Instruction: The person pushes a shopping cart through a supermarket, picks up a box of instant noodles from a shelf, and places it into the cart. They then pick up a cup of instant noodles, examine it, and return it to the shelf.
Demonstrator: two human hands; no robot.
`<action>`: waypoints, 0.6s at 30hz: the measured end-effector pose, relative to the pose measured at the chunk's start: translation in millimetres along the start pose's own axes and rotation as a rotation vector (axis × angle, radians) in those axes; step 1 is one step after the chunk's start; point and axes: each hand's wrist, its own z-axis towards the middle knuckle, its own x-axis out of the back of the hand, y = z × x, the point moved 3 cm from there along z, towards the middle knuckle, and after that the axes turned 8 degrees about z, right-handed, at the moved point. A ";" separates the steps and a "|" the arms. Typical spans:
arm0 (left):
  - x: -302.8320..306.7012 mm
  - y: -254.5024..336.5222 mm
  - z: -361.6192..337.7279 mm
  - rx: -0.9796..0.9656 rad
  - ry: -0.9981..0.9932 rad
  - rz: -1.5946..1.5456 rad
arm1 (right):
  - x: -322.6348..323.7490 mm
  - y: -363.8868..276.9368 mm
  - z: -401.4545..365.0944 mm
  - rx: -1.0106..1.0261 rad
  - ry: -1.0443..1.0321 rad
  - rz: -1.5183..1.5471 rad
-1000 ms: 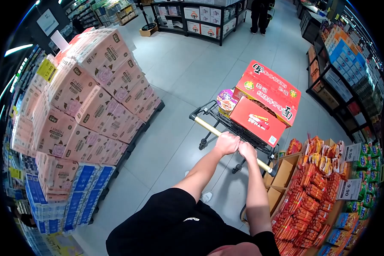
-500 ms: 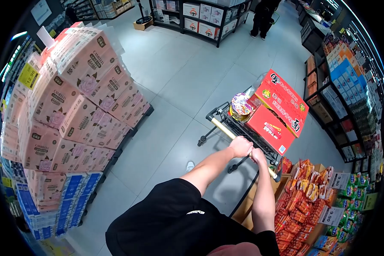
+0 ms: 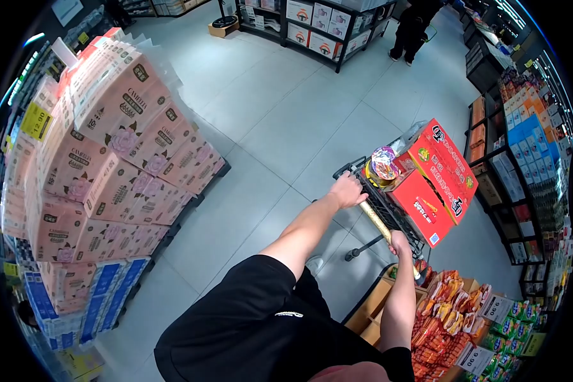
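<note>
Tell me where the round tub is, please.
In the head view, right of centre, the round tub sits in the cart, left of the red boxes and just beyond the left hand.

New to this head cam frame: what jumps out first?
Probably the tall stack of pink CAMELLIA packs filling the left side. Next, the bright red packaging in the shopping cart right of centre, with the left hand and right hand gripping its pale handle. Red-wrapped snacks crowd the lower right.

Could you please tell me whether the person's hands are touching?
No, bare cart handle shows between the left hand and the right hand.
</note>
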 end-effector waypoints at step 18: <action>-24.0 -42.2 156.2 0.116 -0.247 0.025 | 59.7 -87.1 67.6 0.187 -0.243 0.084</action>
